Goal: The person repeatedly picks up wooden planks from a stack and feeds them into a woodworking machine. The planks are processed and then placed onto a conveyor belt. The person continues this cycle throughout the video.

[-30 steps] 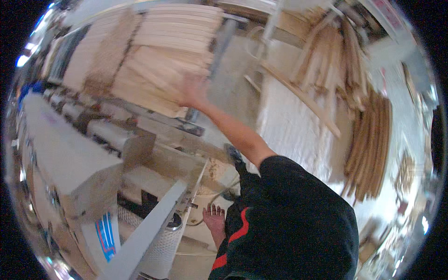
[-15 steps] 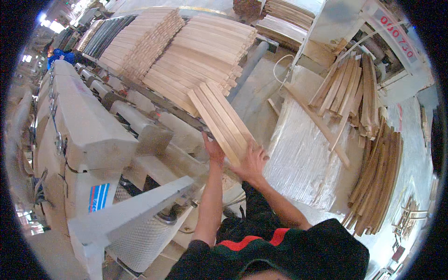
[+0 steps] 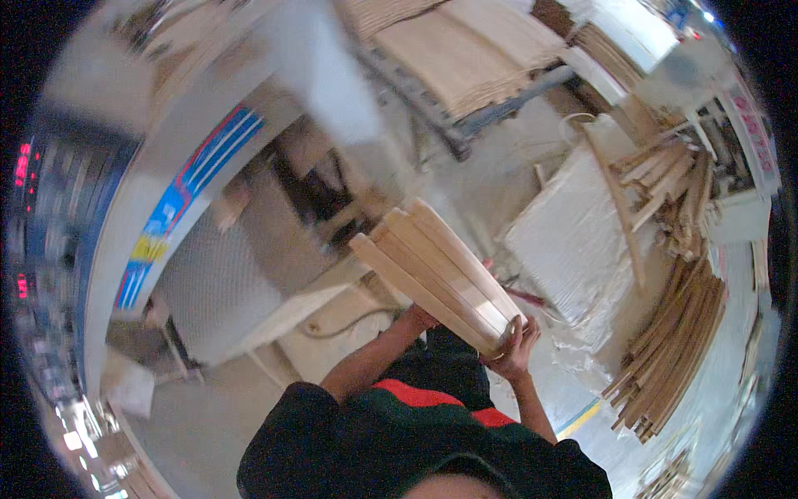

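Near centre, the right hand (image 3: 514, 348) pinches a board bundle (image 3: 440, 270) by its near end, the left hand (image 3: 423, 318) below too hidden to tell its fingers, while a far metal frame (image 3: 521, 104) bears stacked slats (image 3: 467, 60).

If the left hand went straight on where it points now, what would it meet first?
Probably the wooden strips: the left hand points toward them, partly hidden by their edge; depth is unclear.

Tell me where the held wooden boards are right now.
In the head view, the wooden boards slant near the centre, their lower-right end in the right hand.
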Demonstrator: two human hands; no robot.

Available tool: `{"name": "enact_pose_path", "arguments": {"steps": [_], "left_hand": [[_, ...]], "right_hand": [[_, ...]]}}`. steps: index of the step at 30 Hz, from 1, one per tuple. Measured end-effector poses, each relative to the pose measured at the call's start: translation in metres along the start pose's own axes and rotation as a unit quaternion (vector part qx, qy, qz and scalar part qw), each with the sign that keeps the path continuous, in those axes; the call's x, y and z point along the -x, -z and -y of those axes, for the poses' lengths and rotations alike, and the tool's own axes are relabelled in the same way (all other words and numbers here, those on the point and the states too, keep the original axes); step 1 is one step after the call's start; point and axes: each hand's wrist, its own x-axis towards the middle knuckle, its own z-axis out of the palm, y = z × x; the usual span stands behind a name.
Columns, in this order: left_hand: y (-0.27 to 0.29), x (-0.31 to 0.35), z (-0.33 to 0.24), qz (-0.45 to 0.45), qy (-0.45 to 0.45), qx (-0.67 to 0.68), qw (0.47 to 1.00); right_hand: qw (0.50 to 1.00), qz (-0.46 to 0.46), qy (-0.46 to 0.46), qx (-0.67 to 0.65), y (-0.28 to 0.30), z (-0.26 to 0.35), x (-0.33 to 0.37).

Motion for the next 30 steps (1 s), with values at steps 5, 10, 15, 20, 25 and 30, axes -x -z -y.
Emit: {"name": "enact_pose_path", "arguments": {"steps": [5,10,15,20,25,30], "left_hand": [[0.020,0.137,-0.081,-0.005,-0.158,-0.069,0.985],[0.049,0.216,-0.162,-0.141,-0.389,-0.093,0.905],[0.098,0.269,-0.148,-0.287,-0.426,-0.098,0.853],[0.062,0.295,-0.120,-0.373,-0.310,-0.116,0.867],[0.057,0.307,-0.134,-0.344,-0.337,-0.153,0.863],[0.076,0.303,-0.144,-0.363,-0.341,-0.154,0.853]], "right_hand": [[0.989,0.082,0.122,0.003,-0.021,0.107,-0.016],[0.977,0.210,0.005,0.042,-0.063,0.272,-0.040],[0.981,0.187,-0.044,0.001,-0.128,0.331,-0.034],[0.977,0.212,-0.008,-0.031,-0.139,0.336,-0.027],[0.934,0.230,0.047,-0.269,-0.179,0.285,-0.051],[0.889,0.280,-0.008,-0.363,-0.201,0.265,-0.058]]}}
